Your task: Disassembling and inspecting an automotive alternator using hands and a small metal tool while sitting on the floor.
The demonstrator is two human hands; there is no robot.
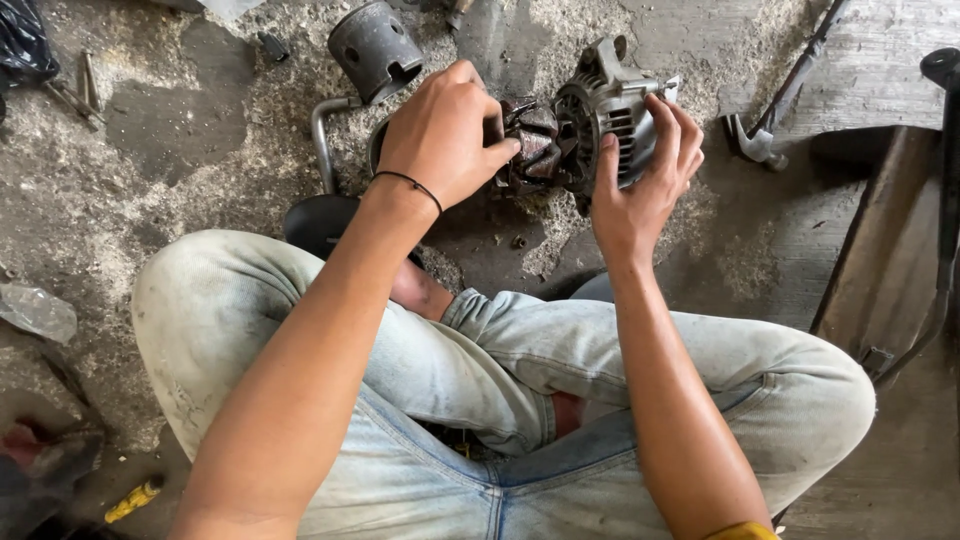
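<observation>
I sit cross-legged on a dirty concrete floor and hold an alternator above it. My right hand (645,170) grips the grey finned alternator housing (600,110) from the right, thumb on its face. My left hand (445,135) is closed around the dark rotor (535,150) that sticks out of the housing's left side. A thin black band circles my left wrist. The rotor's far end is hidden behind my left fingers.
A dark piston (375,48) lies on the floor beyond my left hand, next to a bent metal tube (322,135). A hammer (775,105) lies at the upper right, a rusty metal panel (890,250) at the right. A yellow-handled tool (135,498) rests lower left.
</observation>
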